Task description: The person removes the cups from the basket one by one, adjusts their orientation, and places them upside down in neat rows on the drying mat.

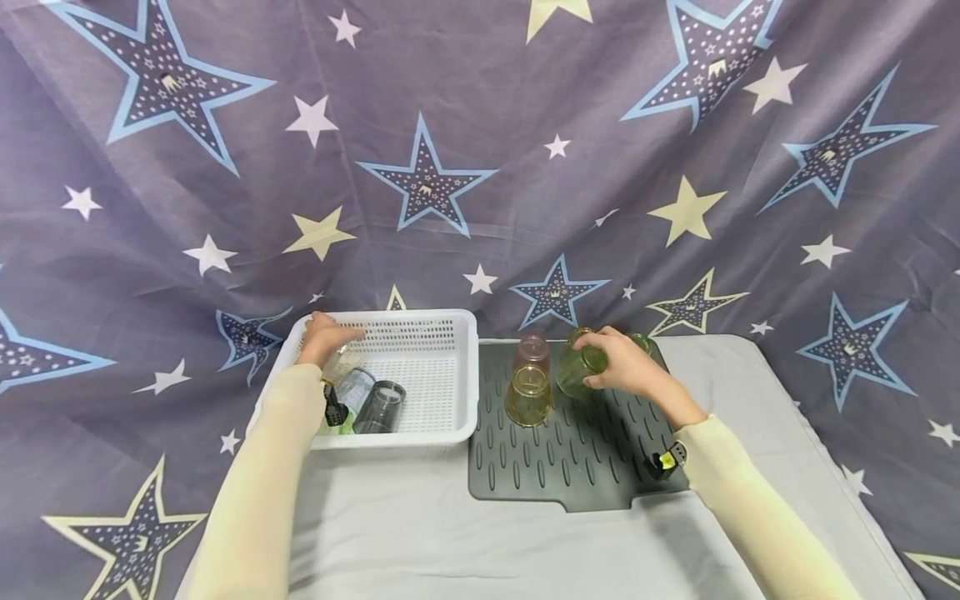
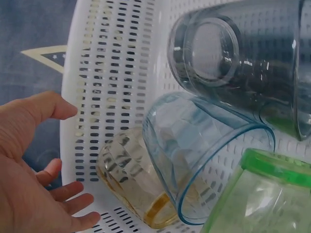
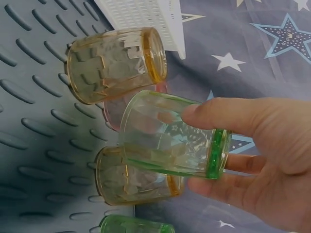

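Note:
My right hand [image 1: 621,362] grips a clear green glass [image 3: 165,138] near its thick base, thumb on one side and fingers on the other, above the dark grey ribbed mat [image 1: 525,475]. Beside it on the mat stand a yellow-amber glass [image 1: 528,400], a pink glass [image 1: 532,348], a second amber glass [image 3: 136,177] and another green glass [image 3: 133,224]. My left hand [image 2: 34,160] is over the left end of the white basket [image 1: 477,375], its fingers spread and holding nothing. Nearest to it in the basket lies an amber glass [image 2: 131,174].
In the basket also lie a blue glass [image 2: 194,141], a dark grey glass [image 2: 257,58] and a green-rimmed glass [image 2: 267,194]. The basket and mat are side by side on a white-covered table [image 1: 420,525]. A star-patterned curtain [image 1: 480,242] hangs right behind them.

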A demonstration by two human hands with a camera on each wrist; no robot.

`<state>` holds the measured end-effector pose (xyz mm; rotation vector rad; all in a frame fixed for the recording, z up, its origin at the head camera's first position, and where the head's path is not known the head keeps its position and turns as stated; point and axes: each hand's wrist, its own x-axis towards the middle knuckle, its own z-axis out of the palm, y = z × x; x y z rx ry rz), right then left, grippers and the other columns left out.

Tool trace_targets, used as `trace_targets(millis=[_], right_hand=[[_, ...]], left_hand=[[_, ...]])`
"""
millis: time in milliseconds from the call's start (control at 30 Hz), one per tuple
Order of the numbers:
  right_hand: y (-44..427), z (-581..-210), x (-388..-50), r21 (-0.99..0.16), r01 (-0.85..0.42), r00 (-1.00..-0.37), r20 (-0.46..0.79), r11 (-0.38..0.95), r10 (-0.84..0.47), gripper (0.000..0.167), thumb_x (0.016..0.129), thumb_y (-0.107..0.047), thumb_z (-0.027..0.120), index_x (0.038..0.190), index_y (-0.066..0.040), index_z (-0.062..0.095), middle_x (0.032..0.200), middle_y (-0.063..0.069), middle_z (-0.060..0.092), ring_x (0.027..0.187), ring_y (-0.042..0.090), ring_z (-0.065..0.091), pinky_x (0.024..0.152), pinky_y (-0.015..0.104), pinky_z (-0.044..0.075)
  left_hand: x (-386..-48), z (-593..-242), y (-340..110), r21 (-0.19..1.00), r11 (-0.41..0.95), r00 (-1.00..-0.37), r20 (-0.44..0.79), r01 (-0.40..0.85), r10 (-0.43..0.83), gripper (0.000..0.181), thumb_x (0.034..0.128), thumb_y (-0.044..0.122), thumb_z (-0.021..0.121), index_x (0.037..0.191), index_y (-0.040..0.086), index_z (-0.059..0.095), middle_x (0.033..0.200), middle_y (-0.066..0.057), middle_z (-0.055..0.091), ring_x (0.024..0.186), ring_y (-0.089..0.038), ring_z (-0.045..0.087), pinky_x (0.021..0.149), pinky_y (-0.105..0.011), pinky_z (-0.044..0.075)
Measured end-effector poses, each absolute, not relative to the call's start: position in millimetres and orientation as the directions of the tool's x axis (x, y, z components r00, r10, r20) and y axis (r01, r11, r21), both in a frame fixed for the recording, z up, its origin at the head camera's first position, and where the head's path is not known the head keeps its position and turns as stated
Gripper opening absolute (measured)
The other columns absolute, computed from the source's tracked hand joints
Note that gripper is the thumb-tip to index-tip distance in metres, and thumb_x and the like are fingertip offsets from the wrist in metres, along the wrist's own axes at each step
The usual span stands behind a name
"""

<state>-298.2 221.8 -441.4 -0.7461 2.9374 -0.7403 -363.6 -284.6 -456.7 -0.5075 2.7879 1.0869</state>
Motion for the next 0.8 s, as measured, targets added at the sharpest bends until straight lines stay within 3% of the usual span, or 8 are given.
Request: trace_targets(millis=[367,800], right_hand=[[218.9,-441.7,-297.2,-0.458,-0.422,-0.892,0.054,0.782,-0.45,0.055,0.077,-0.008,0.086,0.128,-0.005,0.065,0.125,0.025,0.06,0.11,0.042,0.062,0.094,0.06,0.052],[213.2,-443.5,-296.1,-0.47,-0.406,-0.894,0.025,0.784,-0.448,0.056,0.078,-0.008,0.085,0.129,-0.006,0.065,0.131,0.026,0.058,0.117,0.045,0.06,0.097,0.061,0.051]], left_hand=[[-368.3,-467.0,-294.5,0.514,0.786,-0.932,-0.293,-0.343,-0.215,0.073,0.0819,0.036,0.073,0.129,-0.016,0.052,0.13,-0.037,0.054,0.116,-0.045,0.053,0.109,-0.055,0.045],[-367.2,-474.4,-295.8,0.493,0.794,-0.919,-0.338,-0.356,-0.202,0.071,0.0802,0.031,0.073,0.129,-0.017,0.053,0.129,-0.035,0.058,0.108,-0.039,0.056,0.106,-0.051,0.048]])
